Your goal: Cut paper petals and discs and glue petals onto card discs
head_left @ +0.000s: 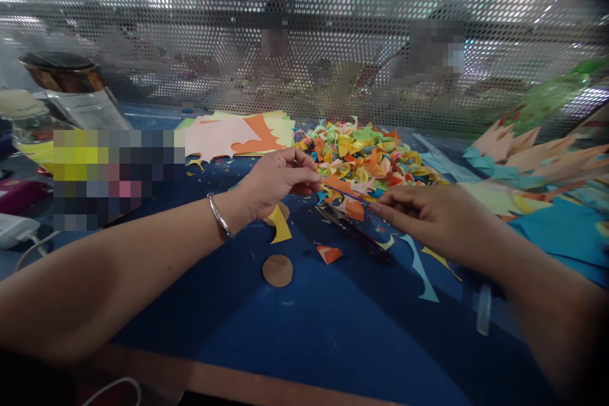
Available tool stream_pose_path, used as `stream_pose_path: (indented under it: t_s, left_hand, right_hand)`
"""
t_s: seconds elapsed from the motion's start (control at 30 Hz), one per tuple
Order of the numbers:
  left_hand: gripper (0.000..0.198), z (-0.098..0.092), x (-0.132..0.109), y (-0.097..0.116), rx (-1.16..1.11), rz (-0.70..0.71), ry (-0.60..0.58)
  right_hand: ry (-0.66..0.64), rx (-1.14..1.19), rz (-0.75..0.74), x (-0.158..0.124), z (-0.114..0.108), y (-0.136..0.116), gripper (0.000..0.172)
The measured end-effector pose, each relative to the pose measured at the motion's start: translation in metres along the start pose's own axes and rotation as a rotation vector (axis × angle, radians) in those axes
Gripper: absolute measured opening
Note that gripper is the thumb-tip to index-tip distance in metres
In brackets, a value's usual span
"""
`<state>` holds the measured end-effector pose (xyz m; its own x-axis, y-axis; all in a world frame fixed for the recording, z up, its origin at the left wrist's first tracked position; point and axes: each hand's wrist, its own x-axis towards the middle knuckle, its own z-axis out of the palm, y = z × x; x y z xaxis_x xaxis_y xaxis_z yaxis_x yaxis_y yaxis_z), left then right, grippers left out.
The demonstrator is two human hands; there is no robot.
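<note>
My left hand (288, 181), a bracelet at its wrist, is closed in a pinch over the middle of the table. Opposite it, my right hand (419, 206) pinches one end of a thin blue strand (349, 193), whose other end reaches my left fingertips. Its exact kind is too small to tell. Just below lie scissors (354, 228) with dark reddish handles, partly blurred. A round brown cardboard disc (277, 271) rests nearer to me. Under my left hand a curved yellow paper scrap (280, 226) partly covers another disc. A folded orange paper piece (329, 254) lies between the hands.
Behind my hands rises a heap of colourful cut paper pieces (366, 149). Paper sheets (214, 134) are stacked to its left. Folded paper spikes (533, 146) and blue sheets (564, 231) sit at right. A lidded jar (80, 92) stands at left. A perforated metal screen (323, 70) closes the back.
</note>
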<state>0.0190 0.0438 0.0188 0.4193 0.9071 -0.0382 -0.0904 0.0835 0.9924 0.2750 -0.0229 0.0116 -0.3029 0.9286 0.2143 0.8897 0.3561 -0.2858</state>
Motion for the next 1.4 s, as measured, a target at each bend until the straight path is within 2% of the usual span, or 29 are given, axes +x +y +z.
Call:
stream_pose_path:
  t_s: [0.17, 0.33, 0.4, 0.5, 0.57, 0.63, 0.87, 1.07, 1.27, 1.4]
  left_hand:
    - [0.017, 0.005, -0.003, 0.001, -0.006, -0.043, 0.012]
    - [0.019, 0.01, -0.007, -0.001, -0.051, -0.085, -0.045]
    - [0.019, 0.011, -0.01, -0.003, -0.082, -0.121, -0.106]
    - [0.019, 0.016, -0.016, -0.003, -0.104, -0.193, -0.187]
    - [0.019, 0.02, -0.019, -0.002, -0.101, -0.226, -0.213]
    - [0.019, 0.022, -0.022, -0.002, -0.099, -0.239, -0.231]
    - [0.019, 0.024, -0.021, -0.006, -0.072, -0.218, -0.279]
    - [0.02, 0.029, -0.023, -0.005, -0.016, -0.214, -0.248]
    - [0.017, 0.029, -0.022, -0.008, 0.033, -0.144, -0.241]
    - [0.022, 0.028, -0.023, -0.01, 0.053, -0.082, -0.236]
  right_hand:
    - [-0.117, -0.099, -0.012, 0.001, 0.009, 0.017, 0.046]
    - [-0.114, -0.179, 0.057, 0.002, 0.005, 0.012, 0.04]
    - [-0.076, -0.153, 0.072, 0.002, 0.001, 0.003, 0.038]
    - [0.053, -0.02, 0.042, 0.001, -0.003, -0.013, 0.037]
    - [0.129, 0.084, 0.001, 0.0, -0.004, -0.022, 0.032]
    - [0.151, 0.173, -0.046, -0.002, -0.002, -0.028, 0.026]
    - [0.085, 0.314, -0.104, -0.002, 0.003, -0.038, 0.021]
    - [0.116, 0.307, -0.144, -0.002, 0.005, -0.041, 0.017]
    - [0.144, 0.305, -0.122, -0.003, 0.005, -0.043, 0.017]
    - [0.141, 0.308, -0.123, -0.002, 0.005, -0.042, 0.017]
